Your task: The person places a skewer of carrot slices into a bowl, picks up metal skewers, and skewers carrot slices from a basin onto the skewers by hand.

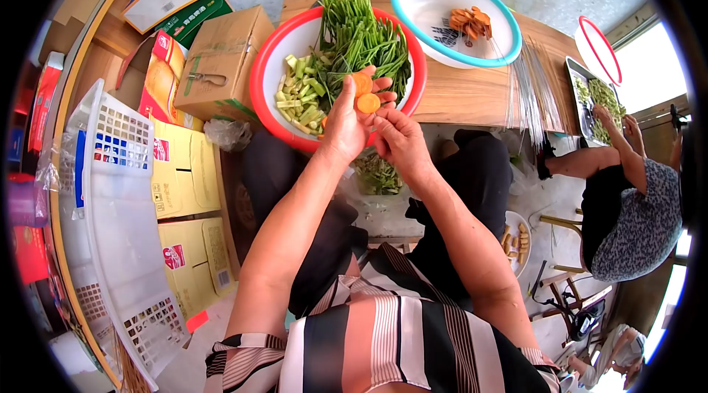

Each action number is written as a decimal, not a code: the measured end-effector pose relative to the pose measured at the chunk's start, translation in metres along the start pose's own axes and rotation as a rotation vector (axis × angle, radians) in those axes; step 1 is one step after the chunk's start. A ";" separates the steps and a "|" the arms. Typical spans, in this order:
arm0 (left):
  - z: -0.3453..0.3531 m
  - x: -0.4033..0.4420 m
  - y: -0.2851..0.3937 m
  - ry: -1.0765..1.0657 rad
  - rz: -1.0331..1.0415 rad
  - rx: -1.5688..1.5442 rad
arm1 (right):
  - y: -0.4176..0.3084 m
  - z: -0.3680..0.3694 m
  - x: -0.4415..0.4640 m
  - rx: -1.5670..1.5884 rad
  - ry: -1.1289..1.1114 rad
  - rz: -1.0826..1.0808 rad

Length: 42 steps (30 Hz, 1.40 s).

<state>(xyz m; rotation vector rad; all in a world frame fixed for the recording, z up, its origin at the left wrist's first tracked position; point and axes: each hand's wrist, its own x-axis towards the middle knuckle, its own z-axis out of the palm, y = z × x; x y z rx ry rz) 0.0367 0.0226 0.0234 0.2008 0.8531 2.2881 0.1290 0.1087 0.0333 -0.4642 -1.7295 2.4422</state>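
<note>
My left hand (345, 124) is over the near side of a red-rimmed basin (259, 98), palm up, with round orange carrot slices (367, 102) against its fingers. Close beside it, my right hand (402, 142) is pinched together at the edge of the slices; whatever sits between its fingertips is too small to make out. In the basin lie cut pale-green stem pieces (301, 91) on the left and a bunch of long green leafy stalks (361, 35) at the back.
A blue-rimmed basin (413, 6) holds reddish-orange pieces (470, 23). Thin skewers (537, 91) stick out over the wooden table's (457, 91) edge. Cardboard boxes (221, 72) and a white plastic crate (122, 194) stand left. At right, another person (638, 209) handles greens in a tray (582, 109).
</note>
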 end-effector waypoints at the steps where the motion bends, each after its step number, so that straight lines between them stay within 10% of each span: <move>1: 0.001 0.001 0.004 -0.020 0.003 -0.046 | -0.004 0.000 -0.001 0.003 -0.003 0.002; 10: -0.063 0.015 0.038 0.229 0.046 0.731 | -0.030 -0.028 -0.015 -0.059 0.080 0.014; 15: -0.079 0.008 0.039 0.227 -0.046 1.989 | -0.037 -0.036 -0.023 -0.090 0.092 0.015; 29: -0.064 0.049 -0.005 -0.404 0.072 2.039 | -0.043 -0.041 -0.025 -0.097 0.067 -0.007; 42: -0.073 0.061 -0.026 -0.512 0.172 2.216 | -0.042 -0.051 -0.025 -0.106 0.077 -0.025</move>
